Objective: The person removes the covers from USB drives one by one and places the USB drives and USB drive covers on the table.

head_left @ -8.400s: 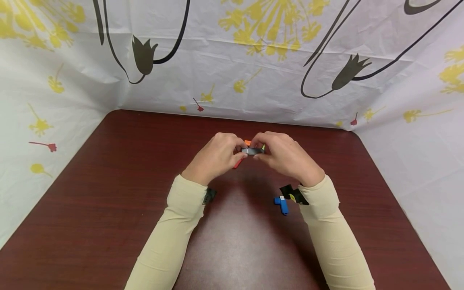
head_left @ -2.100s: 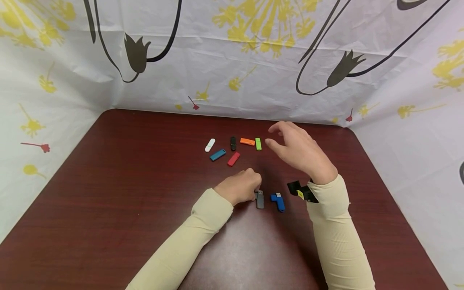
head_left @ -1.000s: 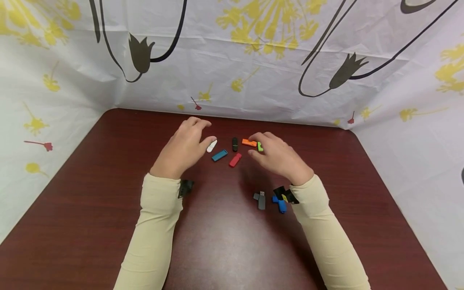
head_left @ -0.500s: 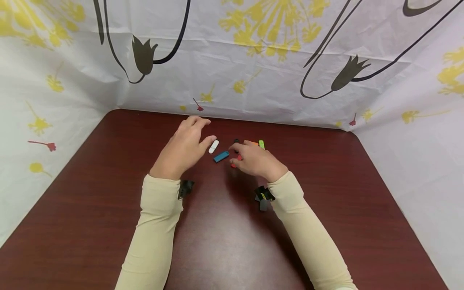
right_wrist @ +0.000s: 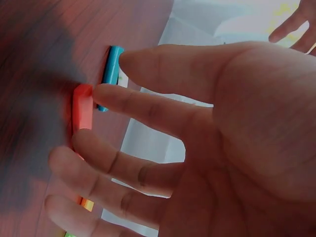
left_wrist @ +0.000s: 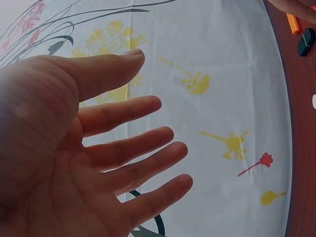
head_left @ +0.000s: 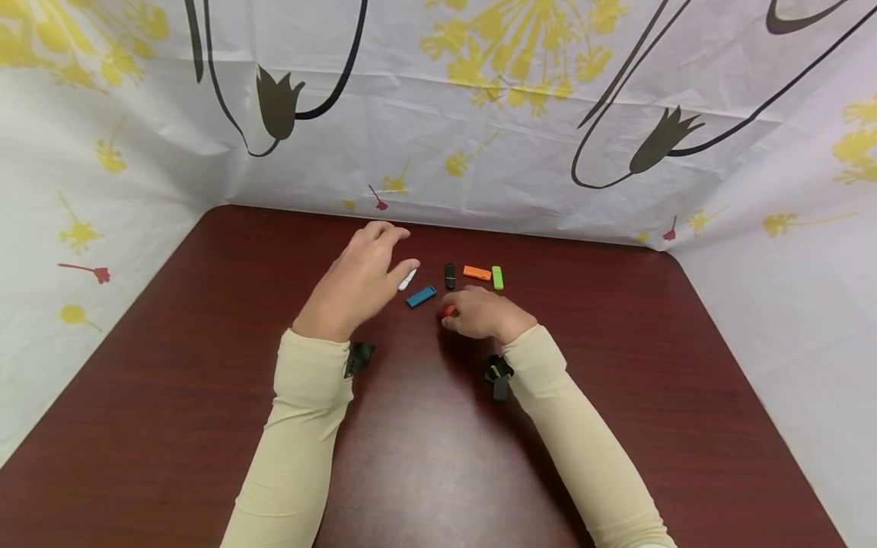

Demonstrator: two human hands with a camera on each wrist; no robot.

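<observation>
My right hand (head_left: 479, 312) is low over a red USB stick (head_left: 449, 310), partly covering it. In the right wrist view its fingers are loosely bent, fingertips right at the red stick (right_wrist: 83, 108), while the thumb stands apart. My left hand (head_left: 359, 278) hovers at the left with fingers spread and holds nothing, as the left wrist view of the hand (left_wrist: 98, 143) shows. Its thumb overlaps a white USB stick (head_left: 407, 281). Between the hands lies a teal USB stick (head_left: 421, 296). A grey USB stick (head_left: 501, 388) is partly hidden by the right wrist strap.
Behind the right hand lie a black USB stick (head_left: 450, 275), an orange one (head_left: 476, 272) and a light green one (head_left: 497, 278). The dark red table (head_left: 205, 365) is bordered by a white patterned sheet (head_left: 411, 114) at the back and sides.
The grey stick, earlier held in both hands, now lies on the table, swivelled open. My left hand has drawn back left. My right hand has moved left and down to the red stick.
</observation>
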